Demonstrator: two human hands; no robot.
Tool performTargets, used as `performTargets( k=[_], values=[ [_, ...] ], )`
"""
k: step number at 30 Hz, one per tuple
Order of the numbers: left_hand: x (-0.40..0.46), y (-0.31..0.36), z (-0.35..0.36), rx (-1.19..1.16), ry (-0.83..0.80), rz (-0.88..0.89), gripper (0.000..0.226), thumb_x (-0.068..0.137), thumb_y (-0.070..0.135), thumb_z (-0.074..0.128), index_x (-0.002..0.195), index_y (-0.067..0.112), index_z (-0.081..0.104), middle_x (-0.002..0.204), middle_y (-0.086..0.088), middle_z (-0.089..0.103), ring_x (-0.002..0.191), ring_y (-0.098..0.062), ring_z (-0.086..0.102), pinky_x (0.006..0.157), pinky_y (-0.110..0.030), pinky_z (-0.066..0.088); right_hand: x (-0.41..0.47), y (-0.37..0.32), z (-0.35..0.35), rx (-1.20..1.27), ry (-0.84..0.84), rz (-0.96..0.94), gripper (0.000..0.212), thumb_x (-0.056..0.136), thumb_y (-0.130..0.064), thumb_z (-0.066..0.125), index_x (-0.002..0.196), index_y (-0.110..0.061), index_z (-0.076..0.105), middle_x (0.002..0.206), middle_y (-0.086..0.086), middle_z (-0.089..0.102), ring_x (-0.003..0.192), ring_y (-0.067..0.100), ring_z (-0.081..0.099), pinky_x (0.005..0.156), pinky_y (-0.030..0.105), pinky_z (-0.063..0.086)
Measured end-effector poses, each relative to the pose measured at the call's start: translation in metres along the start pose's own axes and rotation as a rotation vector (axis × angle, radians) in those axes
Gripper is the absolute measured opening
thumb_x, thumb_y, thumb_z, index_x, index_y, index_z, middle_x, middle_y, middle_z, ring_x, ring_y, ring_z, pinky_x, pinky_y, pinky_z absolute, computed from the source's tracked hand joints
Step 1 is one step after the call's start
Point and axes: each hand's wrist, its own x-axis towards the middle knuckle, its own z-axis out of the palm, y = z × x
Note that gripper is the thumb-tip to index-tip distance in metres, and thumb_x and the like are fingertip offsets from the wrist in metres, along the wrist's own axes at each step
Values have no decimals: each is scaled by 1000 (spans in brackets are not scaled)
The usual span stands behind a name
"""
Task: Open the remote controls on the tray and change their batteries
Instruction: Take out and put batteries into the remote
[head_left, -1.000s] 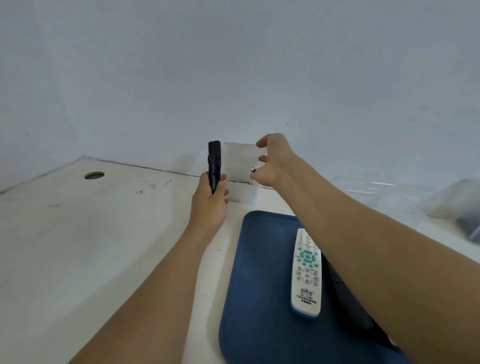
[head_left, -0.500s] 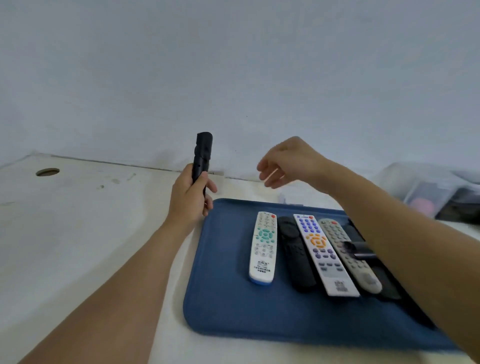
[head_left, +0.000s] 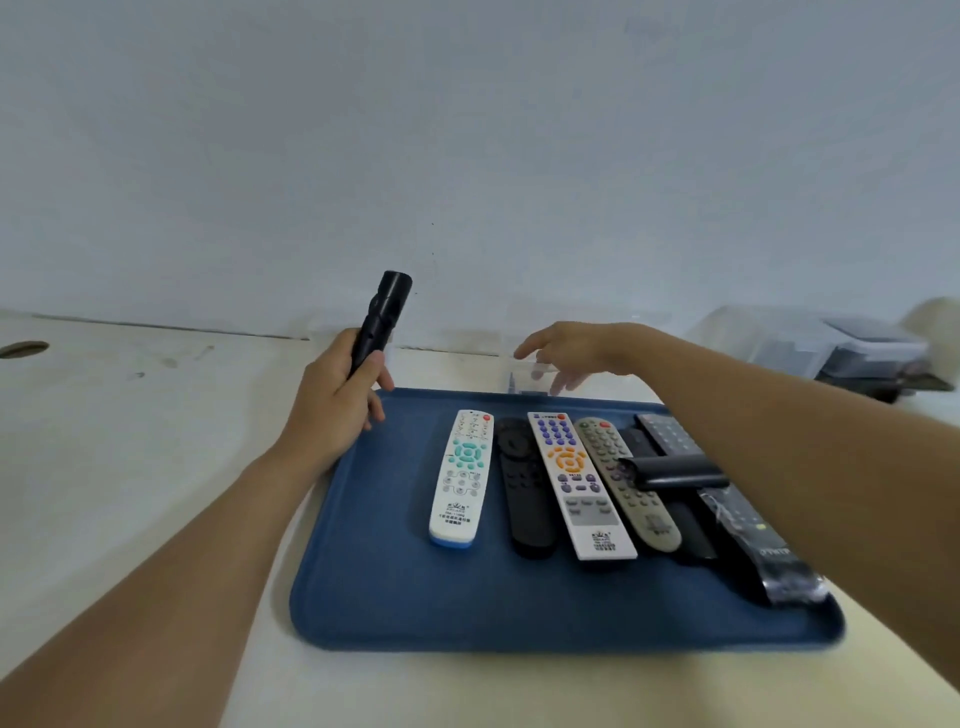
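Note:
My left hand (head_left: 337, 405) grips a slim black remote (head_left: 383, 317), held upright above the tray's far left corner. My right hand (head_left: 571, 351) reaches over a clear plastic box (head_left: 524, 371) behind the tray, fingers spread and relaxed, holding nothing I can see. On the blue tray (head_left: 395, 587) lie several remotes side by side: a white one with teal buttons (head_left: 462, 478), a black one (head_left: 522, 488), a white one with orange and purple buttons (head_left: 576, 483), a grey one (head_left: 626, 488). A loose black cover (head_left: 672, 470) lies across them. Further dark remotes sit partly hidden under my right forearm.
The tray sits on a white table (head_left: 130, 441) against a white wall. A cable hole (head_left: 23, 348) is at the far left. Clear plastic containers (head_left: 831, 348) stand at the back right.
The view has tilted down and shows more of the tray. My right hand has dropped and stretched forward over the clear box. My left hand still holds the black remote upright.

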Motion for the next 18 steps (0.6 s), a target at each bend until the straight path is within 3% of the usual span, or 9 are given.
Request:
performTargets(
  k=[3, 5, 8, 14, 18],
  values=[
    [0, -2, 1, 33, -10, 23, 17, 106, 16, 44, 116, 24, 56, 83, -7, 66, 50, -14, 56, 43, -20, 43, 18, -3, 5, 18, -90, 38, 34, 107, -19, 38, 138, -19, 50, 128, 8, 59, 96, 25, 69, 85, 37, 60],
    [1, -3, 1, 30, -14, 29, 17, 106, 16, 45, 116, 23, 56, 83, -8, 66, 50, -15, 56, 43, -21, 43, 28, -3, 13, 25, -51, 37, 19, 105, -19, 41, 111, -14, 59, 128, 11, 59, 101, 31, 67, 89, 42, 59],
    [5, -5, 3, 15, -7, 23, 17, 106, 16, 45, 116, 21, 57, 83, -10, 66, 51, -18, 56, 42, -22, 43, 36, -2, 22, 25, 7, 20, 26, 102, -15, 41, 83, -13, 58, 120, 16, 61, 103, 36, 65, 89, 43, 58],
    [6, -6, 4, 6, 0, 18, 16, 106, 16, 44, 116, 22, 56, 82, -9, 65, 50, -17, 55, 42, -23, 44, 36, 0, 26, 61, -4, 31, 43, 103, -21, 31, 74, -8, 60, 109, 18, 68, 100, 34, 65, 94, 43, 56],
    [6, -5, 4, 0, -2, 18, 17, 106, 16, 44, 117, 22, 56, 81, -9, 65, 49, -16, 55, 42, -22, 44, 36, -1, 29, 55, 49, 23, 45, 103, -29, 28, 71, -13, 55, 74, 5, 60, 69, 21, 54, 76, 32, 47]
  ],
)
